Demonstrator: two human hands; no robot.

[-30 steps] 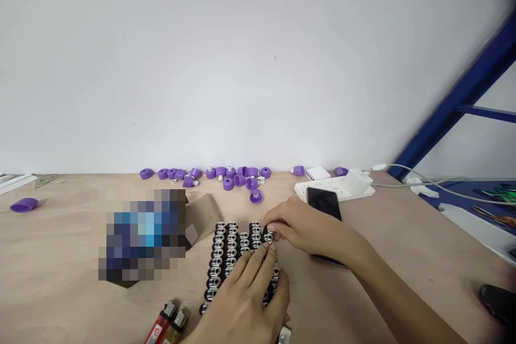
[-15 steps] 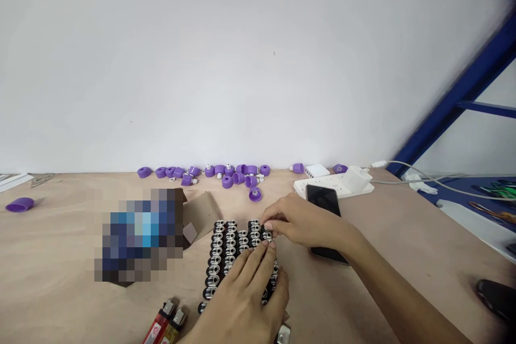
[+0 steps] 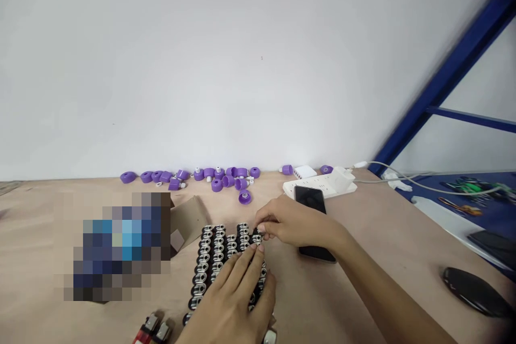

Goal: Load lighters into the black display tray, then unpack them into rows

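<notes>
Small black round pieces with silver U-shaped metal parts (image 3: pixel 200 278) stand in several close rows on the table; I cannot tell their exact kind. My left hand (image 3: pixel 231 290) lies over the right-hand rows, fingers stretched out and hiding much of them. At the far end of the rightmost row, my right hand (image 3: pixel 274 222) pinches a small black-and-silver piece (image 3: pixel 257 232), mostly covered by the fingers. Two lighters (image 3: pixel 150 328) lie at the lower left, partly out of view. A silver metal end (image 3: pixel 270 337) pokes out below my left hand.
Purple caps (image 3: pixel 216 185) are scattered along the wall. A phone (image 3: pixel 310 199) leans on a white power strip (image 3: pixel 322 184) behind my right forearm. To the left stands an open cardboard box (image 3: pixel 189 217), partly pixelated. A black mouse-like object (image 3: pixel 475 291) lies at the right.
The whole view has shifted a little, so the table's things sit further left. Both hands keep nearly the same pose over the rows, the right still pinching at the far end.
</notes>
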